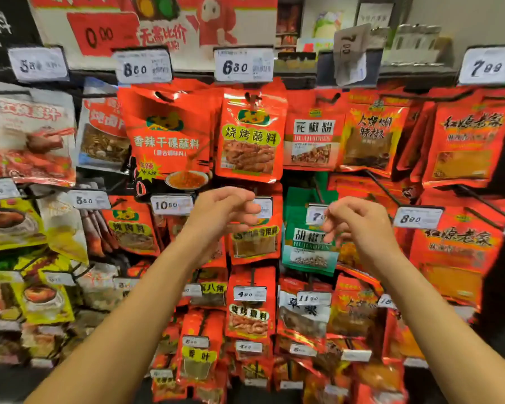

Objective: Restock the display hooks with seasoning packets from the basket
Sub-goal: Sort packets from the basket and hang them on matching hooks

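Note:
Rows of seasoning packets hang on display hooks in front of me. A red barbecue-dip packet (249, 135) hangs under the 6.80 tag, and a larger red chili-dip packet (166, 135) under the 8.80 tag. My left hand (225, 209) hovers just below the barbecue packet with its fingers loosely curled and nothing in them. Level with it, my right hand (359, 225) is held in front of a green pepper-powder packet (309, 246); its fingers are also curled and hold nothing. The basket is out of view.
White price tags (243, 65) stick out on the hook ends at every row. More red packets (464, 141) fill the right side, white and yellow packets (29, 135) the left. Lower rows of packets (250, 316) hang between my forearms.

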The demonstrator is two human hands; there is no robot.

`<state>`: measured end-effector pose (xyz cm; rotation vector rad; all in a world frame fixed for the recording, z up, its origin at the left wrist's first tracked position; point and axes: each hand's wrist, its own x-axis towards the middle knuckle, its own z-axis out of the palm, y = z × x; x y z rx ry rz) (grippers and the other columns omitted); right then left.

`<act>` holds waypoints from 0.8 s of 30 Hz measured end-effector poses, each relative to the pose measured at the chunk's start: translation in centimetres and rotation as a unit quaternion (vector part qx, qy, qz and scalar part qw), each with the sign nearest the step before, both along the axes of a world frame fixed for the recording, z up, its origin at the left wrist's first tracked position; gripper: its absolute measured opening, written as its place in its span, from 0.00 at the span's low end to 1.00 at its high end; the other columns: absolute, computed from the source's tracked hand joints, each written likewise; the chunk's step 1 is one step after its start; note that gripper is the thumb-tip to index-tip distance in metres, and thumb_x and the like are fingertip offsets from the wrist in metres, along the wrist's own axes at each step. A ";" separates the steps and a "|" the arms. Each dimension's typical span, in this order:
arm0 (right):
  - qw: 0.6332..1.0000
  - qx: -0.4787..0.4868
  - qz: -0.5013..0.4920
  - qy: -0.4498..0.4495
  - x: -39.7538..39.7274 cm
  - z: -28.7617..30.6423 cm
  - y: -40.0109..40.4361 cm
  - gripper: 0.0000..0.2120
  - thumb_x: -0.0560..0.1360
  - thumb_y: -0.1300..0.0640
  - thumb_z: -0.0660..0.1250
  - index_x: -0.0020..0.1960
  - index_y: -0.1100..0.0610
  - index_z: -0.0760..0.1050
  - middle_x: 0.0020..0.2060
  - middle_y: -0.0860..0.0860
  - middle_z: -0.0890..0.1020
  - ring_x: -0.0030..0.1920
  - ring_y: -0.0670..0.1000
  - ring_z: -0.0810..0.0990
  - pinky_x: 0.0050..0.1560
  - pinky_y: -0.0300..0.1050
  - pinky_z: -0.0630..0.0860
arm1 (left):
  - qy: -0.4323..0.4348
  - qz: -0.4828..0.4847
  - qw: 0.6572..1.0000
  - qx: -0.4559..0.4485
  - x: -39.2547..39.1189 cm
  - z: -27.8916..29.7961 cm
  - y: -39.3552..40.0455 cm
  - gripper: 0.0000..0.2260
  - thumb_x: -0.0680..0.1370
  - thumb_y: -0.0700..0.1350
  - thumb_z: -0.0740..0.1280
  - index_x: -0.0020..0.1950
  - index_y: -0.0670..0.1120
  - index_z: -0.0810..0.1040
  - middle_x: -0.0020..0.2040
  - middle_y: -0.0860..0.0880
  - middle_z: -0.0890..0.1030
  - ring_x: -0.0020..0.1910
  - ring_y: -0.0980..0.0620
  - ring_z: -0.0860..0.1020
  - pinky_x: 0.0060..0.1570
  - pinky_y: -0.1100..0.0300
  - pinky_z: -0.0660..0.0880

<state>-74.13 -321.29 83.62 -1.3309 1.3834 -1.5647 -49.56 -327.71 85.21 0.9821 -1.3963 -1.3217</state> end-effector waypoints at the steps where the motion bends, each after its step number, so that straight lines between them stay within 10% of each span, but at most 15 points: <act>1: 1.000 0.020 0.000 -0.009 -0.5 -2.2 0.9 0.08 0.74 0.57 0.68 0.37 0.56 0.80 0.28 0.57 0.81 0.24 0.54 0.79 0.22 0.39 0.71 | -0.005 -0.003 1.000 0.017 -0.3 -1.6 0.6 0.08 0.82 0.42 0.64 0.49 0.45 0.82 0.40 0.46 0.86 0.35 0.52 0.84 0.37 0.61 0.79; 15: 0.890 0.444 -0.089 -0.056 -3.1 -36.2 11.6 0.14 0.78 0.68 0.63 0.35 0.59 0.76 0.22 0.53 0.77 0.20 0.49 0.74 0.21 0.37 0.68 | -0.128 0.040 0.897 0.421 -2.9 -34.1 10.7 0.07 0.81 0.42 0.64 0.46 0.48 0.80 0.39 0.47 0.82 0.34 0.51 0.79 0.34 0.62 0.75; 18: 0.851 0.515 -0.094 -0.037 -3.2 -44.1 14.9 0.09 0.76 0.63 0.67 0.37 0.62 0.79 0.33 0.66 0.81 0.33 0.56 0.79 0.35 0.47 0.74 | -0.137 0.045 0.859 0.492 -3.0 -41.8 13.2 0.09 0.81 0.40 0.63 0.42 0.47 0.77 0.36 0.47 0.77 0.30 0.53 0.75 0.24 0.66 0.72; 24: 0.774 0.620 -0.113 -0.059 -2.7 -61.8 19.7 0.07 0.79 0.60 0.67 0.43 0.58 0.80 0.36 0.60 0.82 0.33 0.57 0.81 0.38 0.48 0.77 | -0.176 0.065 0.783 0.592 -1.6 -59.0 16.5 0.04 0.80 0.42 0.66 0.48 0.45 0.80 0.44 0.45 0.82 0.39 0.48 0.80 0.42 0.57 0.76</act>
